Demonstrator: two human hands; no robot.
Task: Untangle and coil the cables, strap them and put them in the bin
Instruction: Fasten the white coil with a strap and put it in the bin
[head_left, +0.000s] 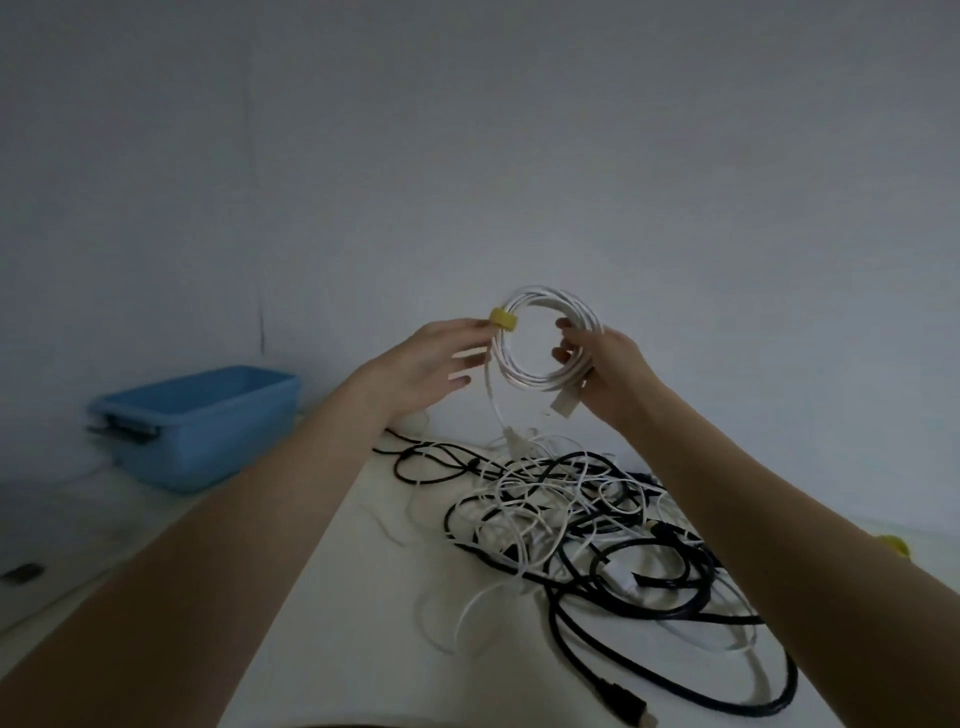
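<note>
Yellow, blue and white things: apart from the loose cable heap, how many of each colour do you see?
Yellow: 2, the yellow strap round the coil and a yellow object at the table's right edge
Blue: 1, the blue plastic bin
White: 1, the coiled white cable, held in both hands
Total: 4

A coil of white cable (545, 332) carries a bright yellow strap (503, 319) at its ten o'clock edge. Below it a tangle of black and white cables (571, 519) lies on an off-white table (322, 623). At nine o'clock sits a plain blue bin (202, 426) with a dark grey handle (122, 423). The wall (467, 130) is pale grey.
</note>
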